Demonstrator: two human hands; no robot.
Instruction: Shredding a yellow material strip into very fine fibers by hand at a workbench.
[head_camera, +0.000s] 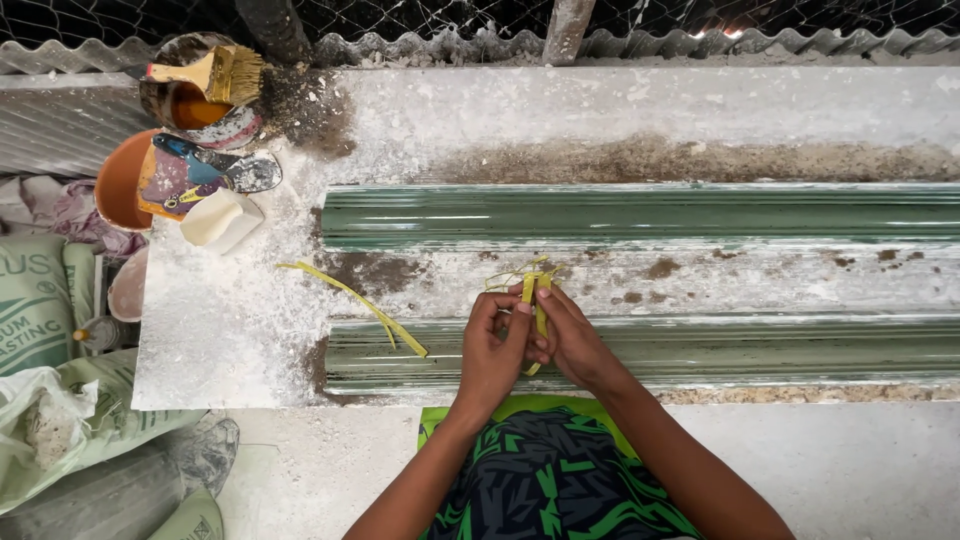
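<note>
While both hands met over the near green mould (700, 350), my left hand (492, 352) and right hand (572, 340) were pinched shut on the yellow strip (535, 300), fingers together. Best kept taut, grip close to the frayed end. Spare yellow strip (355, 300) lay left, on the dusty slab (220, 340).

My left hand (492, 352) and right hand (568, 338) meet over the near green moulding (760, 345), fingers pinched together on a yellow strip (531, 290) that stands up between them; just beyond my grip runs a dusty white bench (600, 110) and a second green moulding (640, 213); to the left of my hands lies a loose yellow strip (352, 301); farther left and beyond, a paintbrush (215, 73) rests on a tin (195, 115).
</note>
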